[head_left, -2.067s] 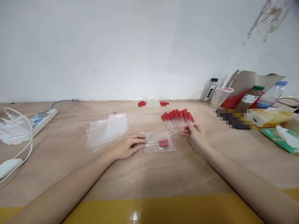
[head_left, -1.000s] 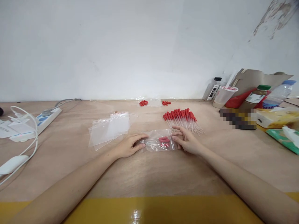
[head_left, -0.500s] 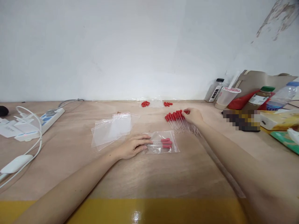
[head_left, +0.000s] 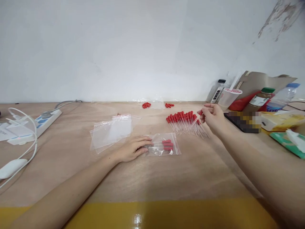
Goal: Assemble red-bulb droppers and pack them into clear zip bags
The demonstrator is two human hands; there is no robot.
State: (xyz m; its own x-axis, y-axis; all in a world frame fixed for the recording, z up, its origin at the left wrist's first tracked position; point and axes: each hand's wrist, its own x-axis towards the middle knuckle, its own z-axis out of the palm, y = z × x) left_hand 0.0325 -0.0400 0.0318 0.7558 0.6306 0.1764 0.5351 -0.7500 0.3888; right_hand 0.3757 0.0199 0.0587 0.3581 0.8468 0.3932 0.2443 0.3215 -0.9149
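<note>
My left hand (head_left: 134, 148) lies on the table, its fingers stretched out and apart over the left end of a clear zip bag (head_left: 156, 152). Inside that bag are a few droppers with red rubber bulbs (head_left: 168, 144) pointing right. At the right, my right hand (head_left: 212, 116) is closed in a pinch on a single dropper (head_left: 195, 120), its red bulb between the fingertips and its clear tube slanting down to the left. Just beside it, a fanned row of droppers (head_left: 181, 121) lies on the table, bulbs toward the wall.
Overlapping flat zip bags (head_left: 111, 132) lie left of centre. By the wall are two small piles of red bulbs (head_left: 146, 105) and clear tubes (head_left: 157, 104). A power strip (head_left: 47, 122) with cables is at left; a cup (head_left: 228, 99), bottles and a phone (head_left: 240, 122) stand or lie at right.
My right hand has moved right and slightly up from the row of droppers, with one dropper in its fingers. My left hand stays at the bag. The view has shifted slightly.
</note>
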